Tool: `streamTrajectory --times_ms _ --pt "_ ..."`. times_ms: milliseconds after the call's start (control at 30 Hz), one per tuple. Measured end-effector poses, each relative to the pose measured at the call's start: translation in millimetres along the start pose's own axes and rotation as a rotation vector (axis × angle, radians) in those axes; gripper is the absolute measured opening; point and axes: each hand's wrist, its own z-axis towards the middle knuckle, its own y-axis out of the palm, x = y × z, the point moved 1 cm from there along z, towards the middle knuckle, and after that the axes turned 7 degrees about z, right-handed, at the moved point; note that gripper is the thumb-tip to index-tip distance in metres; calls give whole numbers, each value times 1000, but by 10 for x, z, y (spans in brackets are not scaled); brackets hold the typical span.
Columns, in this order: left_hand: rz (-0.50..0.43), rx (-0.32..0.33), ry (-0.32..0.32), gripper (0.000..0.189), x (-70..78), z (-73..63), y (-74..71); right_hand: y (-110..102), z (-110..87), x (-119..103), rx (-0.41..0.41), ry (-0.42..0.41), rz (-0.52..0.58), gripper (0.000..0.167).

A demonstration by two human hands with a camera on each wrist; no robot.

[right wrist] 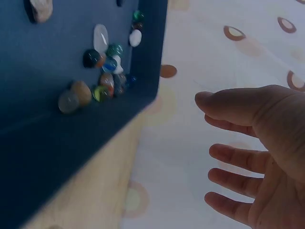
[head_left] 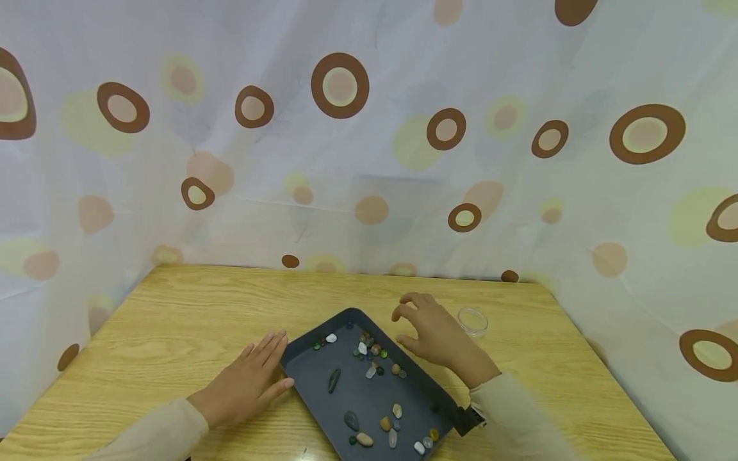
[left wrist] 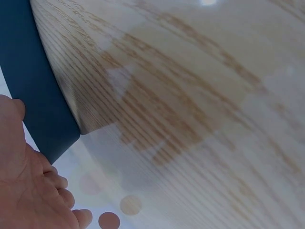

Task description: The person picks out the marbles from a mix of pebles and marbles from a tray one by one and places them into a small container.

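Note:
A dark grey rectangular tray [head_left: 314, 374] lies at an angle on the table, holding scattered pebbles and glass marbles. My left hand [head_left: 249, 378] is at its left side, fingers straight and fingertips right at the rim; in the left wrist view its thumb overlaps the tray wall [left wrist: 40, 90]. Beyond the tray's right rim hovers my right hand [head_left: 432, 333], its fingers loosely bent and nothing between them. The right wrist view shows that hand [right wrist: 267, 157] apart from the tray, near a cluster of marbles with a white pebble [right wrist: 135, 37] in the corner.
A clear round dish [head_left: 473, 333] sits on the wooden table [head_left: 190, 314] behind my right hand. A dark elongated stone [head_left: 334, 380] lies in the tray's left half, with a white pebble [head_left: 331, 338] near the far corner. A patterned curtain [head_left: 380, 160] encloses the table's back and sides.

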Motion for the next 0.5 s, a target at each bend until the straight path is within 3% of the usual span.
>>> streamTrajectory --times_ms 233,500 --pt "12 -7 -7 76 -8 13 24 274 106 -89 -141 42 -35 18" --pt "14 1 -7 76 -8 13 29 450 133 -160 -164 75 -173 16"
